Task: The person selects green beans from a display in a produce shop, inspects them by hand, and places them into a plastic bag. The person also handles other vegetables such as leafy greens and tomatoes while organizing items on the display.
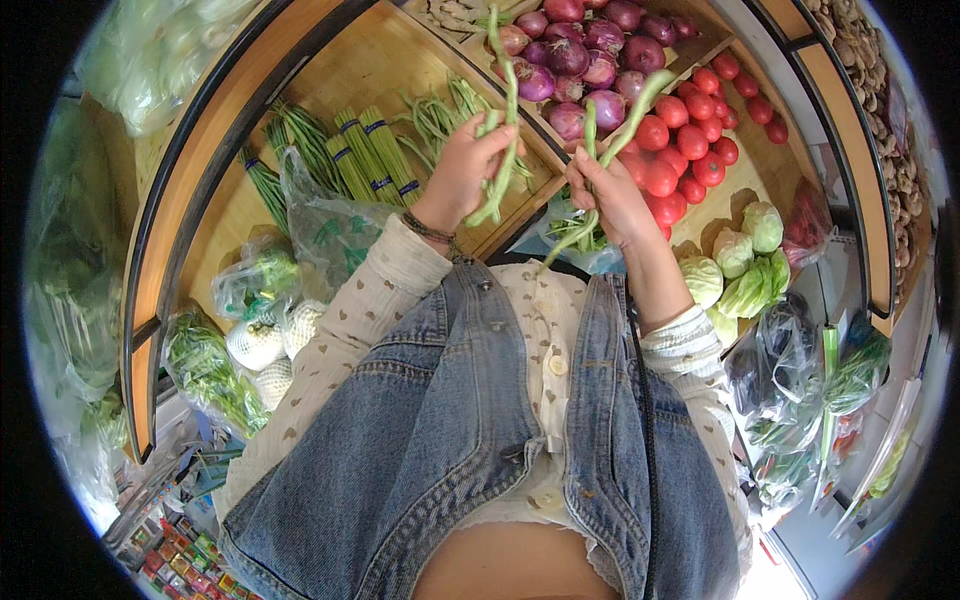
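My left hand (pixel 476 161) grips long pale-green beans (pixel 510 86), one of which reaches up past the fingers and hangs down below them. In my right hand (pixel 611 187) are more beans, the longest (pixel 641 105) slanting from upper right down towards my shirt. Both hands are raised before my chest, apart from each other, over the front of a wooden produce bin (pixel 525 206). Loose green beans (pixel 442 124) lie in that bin, just beyond my left hand. Below my right hand, leafy greens (pixel 577 229) show partly in a bluish plastic wrapping.
Red onions (pixel 589 52) fill the far compartment; tomatoes (pixel 694 124) and light-green heads of leafy vegetable (pixel 739 259) sit at right. To the left are banded bundles of green stalks (pixel 367 154), a clear plastic bag (pixel 330 225) and white netted produce (pixel 255 345). Curved wooden rails (pixel 154 247) flank the display.
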Demonstrator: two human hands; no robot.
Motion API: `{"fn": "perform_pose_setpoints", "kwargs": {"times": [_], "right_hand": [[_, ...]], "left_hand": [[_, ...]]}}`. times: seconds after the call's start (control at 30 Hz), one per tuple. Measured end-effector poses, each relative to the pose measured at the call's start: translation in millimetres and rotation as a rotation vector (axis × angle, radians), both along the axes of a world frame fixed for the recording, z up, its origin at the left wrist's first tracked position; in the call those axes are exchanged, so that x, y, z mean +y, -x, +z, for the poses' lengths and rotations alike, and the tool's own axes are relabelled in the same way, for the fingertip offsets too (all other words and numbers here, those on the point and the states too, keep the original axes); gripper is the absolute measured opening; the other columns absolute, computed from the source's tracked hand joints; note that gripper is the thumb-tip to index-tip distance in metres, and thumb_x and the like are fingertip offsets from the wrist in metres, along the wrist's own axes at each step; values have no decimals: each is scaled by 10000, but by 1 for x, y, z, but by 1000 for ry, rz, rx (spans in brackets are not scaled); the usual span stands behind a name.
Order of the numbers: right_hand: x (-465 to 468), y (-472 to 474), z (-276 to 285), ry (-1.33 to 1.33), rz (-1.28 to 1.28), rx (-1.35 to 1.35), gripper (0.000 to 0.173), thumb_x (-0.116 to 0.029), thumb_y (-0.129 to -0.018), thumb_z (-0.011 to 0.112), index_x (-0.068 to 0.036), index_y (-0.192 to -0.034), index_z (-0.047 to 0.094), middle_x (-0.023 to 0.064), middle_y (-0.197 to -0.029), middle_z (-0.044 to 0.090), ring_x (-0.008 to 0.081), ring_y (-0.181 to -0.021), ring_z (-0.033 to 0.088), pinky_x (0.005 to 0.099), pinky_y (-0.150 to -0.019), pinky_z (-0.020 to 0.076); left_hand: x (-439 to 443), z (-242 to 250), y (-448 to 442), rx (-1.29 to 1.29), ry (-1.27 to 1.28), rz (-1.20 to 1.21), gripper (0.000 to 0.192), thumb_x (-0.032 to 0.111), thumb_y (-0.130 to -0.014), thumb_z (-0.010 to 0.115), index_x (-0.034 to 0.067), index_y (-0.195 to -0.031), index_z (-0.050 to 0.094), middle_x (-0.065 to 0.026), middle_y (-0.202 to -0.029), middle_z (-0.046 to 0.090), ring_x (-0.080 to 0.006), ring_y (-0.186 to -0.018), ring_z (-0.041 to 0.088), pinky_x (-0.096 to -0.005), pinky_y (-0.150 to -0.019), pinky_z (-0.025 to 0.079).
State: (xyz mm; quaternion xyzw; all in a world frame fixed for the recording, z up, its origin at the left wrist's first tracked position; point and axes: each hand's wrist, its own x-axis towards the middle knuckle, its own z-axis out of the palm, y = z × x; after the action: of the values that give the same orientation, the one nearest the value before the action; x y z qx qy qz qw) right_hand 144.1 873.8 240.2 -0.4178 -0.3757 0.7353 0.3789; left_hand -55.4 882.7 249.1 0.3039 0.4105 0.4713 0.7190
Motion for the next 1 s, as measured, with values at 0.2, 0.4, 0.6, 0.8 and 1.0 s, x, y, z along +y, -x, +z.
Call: {"fn": "perform_pose_setpoints", "kwargs": {"times": [0.2,0.4,0.6,0.8,1.0], "right_hand": [[-6,12,-4,-314,-44,-429,181,-215,-915,510,-43,-972,501,-22,-716,448,56,-582,389,201,-509,317],[-6,5,18,-363,14,-543,215,-191,-891,566,7,-974,550,31,-799,563,105,-762,511,264,-699,436],[-7,4,19,-449,76,-540,212,-232,-896,562,-34,-970,572,-44,-758,482,51,-687,435,216,-593,372],[-7,4,19,-416,87,-506,245,-230,-897,559,-18,-1019,566,-37,-772,501,50,-677,449,212,-593,383],[-6,7,20,-195,91,-294,314,-248,-914,528,-10,-1119,527,-30,-768,507,57,-659,464,205,-583,386]], "left_hand": [[-3,-6,-19,-131,-9,-115,206,191,-863,600,76,-1004,503,12,-817,531,-24,-690,463,-159,-533,341],[3,-3,-17,-84,-39,-46,201,155,-832,642,61,-982,546,17,-811,541,-35,-698,488,-170,-544,355],[1,-3,-17,-108,-51,-46,178,165,-861,611,60,-989,547,25,-820,535,-13,-677,466,-149,-504,310],[2,-1,-17,-165,-13,-66,181,176,-873,593,60,-1004,547,30,-834,540,-6,-652,451,-151,-491,300],[8,-11,-9,-168,-33,-33,204,178,-866,606,60,-1027,565,35,-844,588,-32,-661,529,-145,-513,357]]}}
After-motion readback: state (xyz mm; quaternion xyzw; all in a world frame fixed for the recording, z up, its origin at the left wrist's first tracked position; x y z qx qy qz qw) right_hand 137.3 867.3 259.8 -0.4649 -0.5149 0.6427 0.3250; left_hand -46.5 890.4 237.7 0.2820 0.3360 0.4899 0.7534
